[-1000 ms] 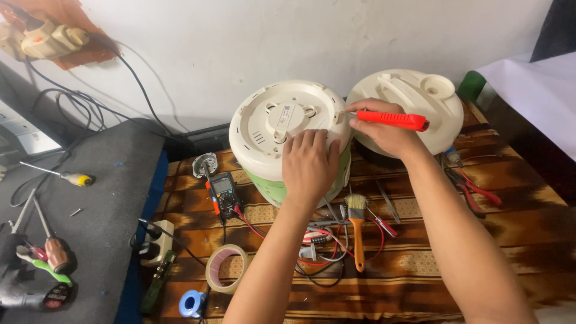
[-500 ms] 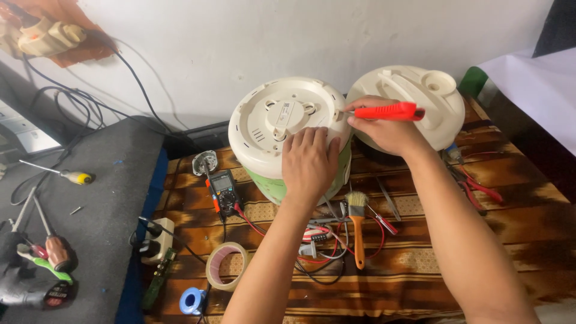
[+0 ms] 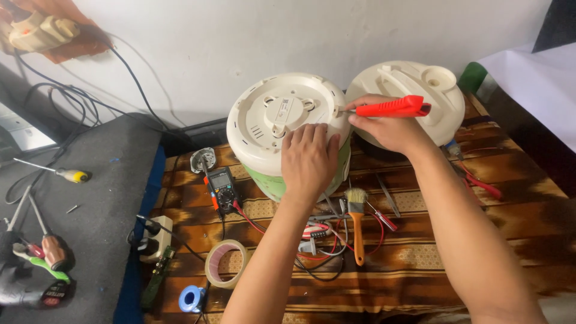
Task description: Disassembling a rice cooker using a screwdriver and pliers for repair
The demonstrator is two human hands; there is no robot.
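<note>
A cream and green rice cooker body lies tipped on the table with its round base facing me. My left hand rests flat on the lower right of that base, steadying it. My right hand grips a red-handled screwdriver held level, its tip set against the base's right rim. Behind my right hand sits the cream lid part.
On the patterned cloth lie a multimeter with red leads, a paintbrush, tweezers, a tape roll, a blue spool and red pliers. Several screwdrivers lie on the grey surface at left. Cables hang along the wall.
My right hand has nudged the red screwdriver slightly against the rim of the base. My left hand has stayed pressed on the base.
</note>
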